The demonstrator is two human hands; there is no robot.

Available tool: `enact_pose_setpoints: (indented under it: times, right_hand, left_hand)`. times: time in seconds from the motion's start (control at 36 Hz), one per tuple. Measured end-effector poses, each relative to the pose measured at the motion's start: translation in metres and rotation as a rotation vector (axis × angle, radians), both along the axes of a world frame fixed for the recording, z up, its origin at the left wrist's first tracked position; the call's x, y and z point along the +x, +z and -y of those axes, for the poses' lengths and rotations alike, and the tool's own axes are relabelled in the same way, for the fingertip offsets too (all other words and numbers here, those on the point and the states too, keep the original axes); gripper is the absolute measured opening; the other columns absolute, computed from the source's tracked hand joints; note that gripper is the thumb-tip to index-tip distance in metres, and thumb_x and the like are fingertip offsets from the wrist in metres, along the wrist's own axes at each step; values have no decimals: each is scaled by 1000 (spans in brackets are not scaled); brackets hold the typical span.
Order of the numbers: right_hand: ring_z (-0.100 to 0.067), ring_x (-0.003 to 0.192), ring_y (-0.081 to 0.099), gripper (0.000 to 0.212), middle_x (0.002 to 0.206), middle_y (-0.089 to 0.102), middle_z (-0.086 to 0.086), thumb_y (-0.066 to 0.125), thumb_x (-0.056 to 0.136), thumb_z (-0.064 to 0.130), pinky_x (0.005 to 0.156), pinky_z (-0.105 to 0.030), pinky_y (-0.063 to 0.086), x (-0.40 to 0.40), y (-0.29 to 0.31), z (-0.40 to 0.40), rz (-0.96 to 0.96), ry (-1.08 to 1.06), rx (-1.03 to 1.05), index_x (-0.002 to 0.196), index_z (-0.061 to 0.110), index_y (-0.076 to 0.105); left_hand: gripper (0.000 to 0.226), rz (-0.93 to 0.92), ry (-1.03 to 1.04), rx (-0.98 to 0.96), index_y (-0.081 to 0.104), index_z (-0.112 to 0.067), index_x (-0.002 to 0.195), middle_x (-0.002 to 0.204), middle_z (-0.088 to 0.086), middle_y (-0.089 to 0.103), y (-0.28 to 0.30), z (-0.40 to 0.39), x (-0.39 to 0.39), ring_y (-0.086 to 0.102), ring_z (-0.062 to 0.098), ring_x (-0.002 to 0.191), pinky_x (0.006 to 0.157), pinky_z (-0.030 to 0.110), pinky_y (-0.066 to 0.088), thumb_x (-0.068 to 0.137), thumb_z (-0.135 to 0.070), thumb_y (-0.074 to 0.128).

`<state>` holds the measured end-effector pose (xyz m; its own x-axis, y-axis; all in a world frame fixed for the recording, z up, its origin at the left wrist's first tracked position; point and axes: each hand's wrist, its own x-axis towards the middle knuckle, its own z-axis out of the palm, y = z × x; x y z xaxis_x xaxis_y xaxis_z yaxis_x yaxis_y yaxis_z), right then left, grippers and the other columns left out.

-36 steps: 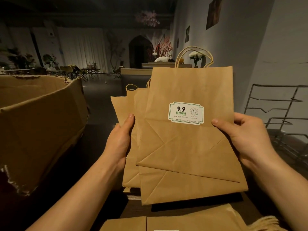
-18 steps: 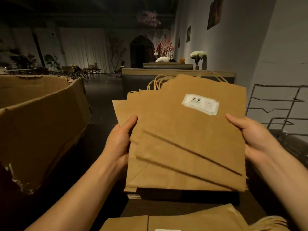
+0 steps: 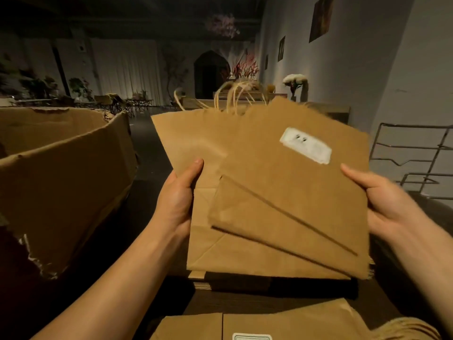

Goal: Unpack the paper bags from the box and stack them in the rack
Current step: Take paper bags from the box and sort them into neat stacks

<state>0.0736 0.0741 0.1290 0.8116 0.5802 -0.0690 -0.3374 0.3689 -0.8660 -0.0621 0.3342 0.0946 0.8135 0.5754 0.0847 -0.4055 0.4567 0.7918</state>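
Head view, the only one here, looks down at a fanned bundle of paper bags [image 3: 282, 204] held up between both hands, well above the dark surface below. The left hand [image 3: 177, 202] clasps the bundle's left edge, thumb laid across the front face and the other fingers hidden behind the paper. The right hand [image 3: 384, 204] takes the right edge the same way, thumb stretched over the front; its remaining fingers are behind the bags, so I cannot tell how they lie. The front bag carries a white label [image 3: 305, 148], too blurred to read, and is skewed so its top leans to the right, while the bags behind it splay out to the left. Twisted handles [image 3: 232, 96] stick up at the far end, so the bundle's long axis runs from near to far, slightly tilted.

Wire rack [image 3: 414, 163] stands at the far right, beside the right hand and just beyond the bundle's right edge; that hand is plainly the nearer of the two. Judging by this, the bags need squaring up and then carrying rightward, folded bottoms leading or dropped in edge-on, with the right hand guiding.

Cardboard box [image 3: 63, 173] sits at the left, its torn rim ragged and its inside not visible from here. More bags [image 3: 269, 325] lie flat along the near edge of the picture, probably a stack waiting its turn, with a bunch of handles at the near right corner.
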Motion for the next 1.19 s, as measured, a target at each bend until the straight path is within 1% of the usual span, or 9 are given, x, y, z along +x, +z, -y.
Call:
enact_pose_setpoints:
  times: [0.17,0.39,0.61,0.75,0.81,0.89,1.03,1.11,1.19]
  right_hand:
    - [-27,96,75,35,116,73,-14,57,96,12,64,-37,62,-6,-6,-6,97,5,-39,130,12,61]
    - [-26,84,76,26,107,76,-14,57,97,14,62,-41,64,-7,-3,-6,23,2,-91,122,13,62]
    - [-23,87,76,25,104,77,-10,62,94,8,59,-32,61,-11,-1,-6,272,-234,-49,118,9,66]
    - [-18,91,75,30,104,77,-4,50,101,7,66,-31,61,-5,10,4,376,-258,97,128,10,62]
    - [-20,103,72,36,118,74,-5,42,105,10,76,-35,62,1,12,10,384,-225,202,138,13,55]
    - [-26,121,64,41,136,64,-9,38,107,20,85,-41,60,7,9,14,307,-200,251,146,16,50]
    - [-25,106,72,44,121,72,-11,50,96,23,68,-36,61,8,3,5,189,-104,176,139,12,56]
    - [-25,103,73,36,120,72,-11,49,101,19,68,-38,62,7,-3,0,152,-56,104,136,18,59]
    - [-25,99,74,35,118,73,-11,48,102,16,66,-38,62,8,-11,-5,119,-66,83,136,16,58]
  left_hand:
    - [28,-55,33,5,68,-15,121,112,10,75,1,11,-2,73,28,102,89,48,58,95,-26,65]
    - [41,-18,-7,1,63,-12,130,121,13,72,1,12,-3,69,32,110,95,51,55,92,-27,68]
    - [27,-82,86,-17,70,-20,119,107,4,77,0,16,1,73,26,101,89,47,57,93,-29,68]
    - [26,-62,142,-91,67,-22,122,100,3,78,1,7,2,76,23,86,65,40,61,96,-26,65]
    - [30,-61,127,-125,65,-22,126,100,5,78,2,3,1,77,24,84,60,40,60,96,-27,65]
    - [35,-45,57,-134,63,-19,130,111,9,76,4,2,-2,75,29,93,68,46,62,97,-27,64]
    - [43,16,27,26,61,-13,135,127,15,68,5,9,-1,67,34,114,97,53,54,94,-27,64]
    - [52,37,44,98,61,-15,133,122,11,72,6,14,-3,69,30,112,95,50,55,84,-30,69]
    - [42,34,22,83,62,-15,129,118,10,73,7,18,-5,71,28,108,91,47,56,91,-32,65]
